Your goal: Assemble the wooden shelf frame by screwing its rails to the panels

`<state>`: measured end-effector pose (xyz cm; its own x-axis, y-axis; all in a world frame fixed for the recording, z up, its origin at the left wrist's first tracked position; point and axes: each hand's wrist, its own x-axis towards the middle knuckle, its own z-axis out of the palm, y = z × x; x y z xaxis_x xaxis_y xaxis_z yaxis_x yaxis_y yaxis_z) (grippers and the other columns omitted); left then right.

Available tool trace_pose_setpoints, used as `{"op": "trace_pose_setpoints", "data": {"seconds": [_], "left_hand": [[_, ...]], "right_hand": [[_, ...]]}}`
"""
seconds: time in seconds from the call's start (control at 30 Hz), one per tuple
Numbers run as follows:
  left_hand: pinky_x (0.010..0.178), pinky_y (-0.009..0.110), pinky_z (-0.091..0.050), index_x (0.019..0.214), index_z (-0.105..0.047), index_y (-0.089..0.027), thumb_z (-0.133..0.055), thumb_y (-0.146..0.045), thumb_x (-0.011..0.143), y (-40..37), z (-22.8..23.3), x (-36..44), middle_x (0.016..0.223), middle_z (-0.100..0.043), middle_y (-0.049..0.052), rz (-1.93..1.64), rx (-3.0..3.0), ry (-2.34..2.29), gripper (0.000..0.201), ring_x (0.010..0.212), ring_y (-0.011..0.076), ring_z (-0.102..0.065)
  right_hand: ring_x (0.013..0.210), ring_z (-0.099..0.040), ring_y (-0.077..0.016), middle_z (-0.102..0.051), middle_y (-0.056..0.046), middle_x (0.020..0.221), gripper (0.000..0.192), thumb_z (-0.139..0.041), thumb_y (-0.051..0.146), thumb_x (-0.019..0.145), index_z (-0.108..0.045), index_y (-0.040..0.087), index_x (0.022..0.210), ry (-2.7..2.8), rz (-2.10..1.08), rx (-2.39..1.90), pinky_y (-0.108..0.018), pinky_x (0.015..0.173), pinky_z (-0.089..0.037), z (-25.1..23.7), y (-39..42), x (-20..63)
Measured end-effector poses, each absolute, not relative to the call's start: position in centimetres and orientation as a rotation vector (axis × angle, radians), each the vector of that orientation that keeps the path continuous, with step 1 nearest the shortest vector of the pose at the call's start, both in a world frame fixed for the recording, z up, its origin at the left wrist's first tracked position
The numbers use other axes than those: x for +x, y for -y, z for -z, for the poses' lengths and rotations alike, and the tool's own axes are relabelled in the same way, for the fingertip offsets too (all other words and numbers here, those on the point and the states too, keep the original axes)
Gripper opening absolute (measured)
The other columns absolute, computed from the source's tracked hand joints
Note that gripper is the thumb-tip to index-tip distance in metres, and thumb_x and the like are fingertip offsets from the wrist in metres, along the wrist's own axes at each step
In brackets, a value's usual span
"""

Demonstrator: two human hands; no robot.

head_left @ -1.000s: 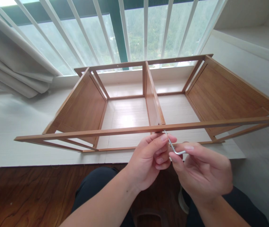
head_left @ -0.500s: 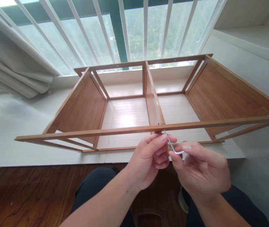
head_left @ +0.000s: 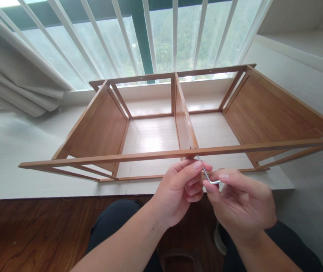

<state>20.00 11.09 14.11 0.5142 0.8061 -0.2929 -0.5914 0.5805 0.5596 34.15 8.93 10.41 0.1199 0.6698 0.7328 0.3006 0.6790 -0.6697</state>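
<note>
A brown wooden shelf frame [head_left: 138, 155] lies with its near rail in front of me, two end panels and a middle divider [head_left: 184, 109] between its long rails. My left hand [head_left: 180, 187] is closed, its thumb and fingers pinching the long arm of a silver hex key [head_left: 206, 174] close under the rail. The key's tip meets the near rail just below the divider's end; the fastener there is too small to make out. My right hand [head_left: 242, 202] pinches the key's bent short end between thumb and forefinger.
The frame rests on a pale ledge [head_left: 36, 185] below a barred window [head_left: 164, 41]. A grey curtain [head_left: 14, 68] hangs at the left, and a pale wall with a shelf recess [head_left: 300, 49] stands at the right. My knees are under the hands, above a dark wood floor [head_left: 36, 234].
Almost nothing differs. Both hands keep their hold on the hex key, and the frame stays in place.
</note>
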Motion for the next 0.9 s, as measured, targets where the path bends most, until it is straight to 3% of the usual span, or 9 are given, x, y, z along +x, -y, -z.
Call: {"op": "trace_pose_setpoints", "data": {"seconds": [0.9], "left_hand": [[0.048, 0.017, -0.019, 0.086, -0.076, -0.016, -0.079, -0.036, 0.087, -11.02, -14.09, 19.88, 0.058, -0.030, -0.008, -0.869, 0.438, -0.597, 0.021, 0.051, 0.0045, -0.027]], "right_hand": [[0.071, -0.073, -0.0173, -0.078, -0.003, 0.088, 0.042, -0.080, 0.003, 0.080, -0.064, 0.023, 0.113, 1.457, -0.319, -0.840, -0.032, 0.061, -0.064, -10.51, -8.93, 34.14]]}}
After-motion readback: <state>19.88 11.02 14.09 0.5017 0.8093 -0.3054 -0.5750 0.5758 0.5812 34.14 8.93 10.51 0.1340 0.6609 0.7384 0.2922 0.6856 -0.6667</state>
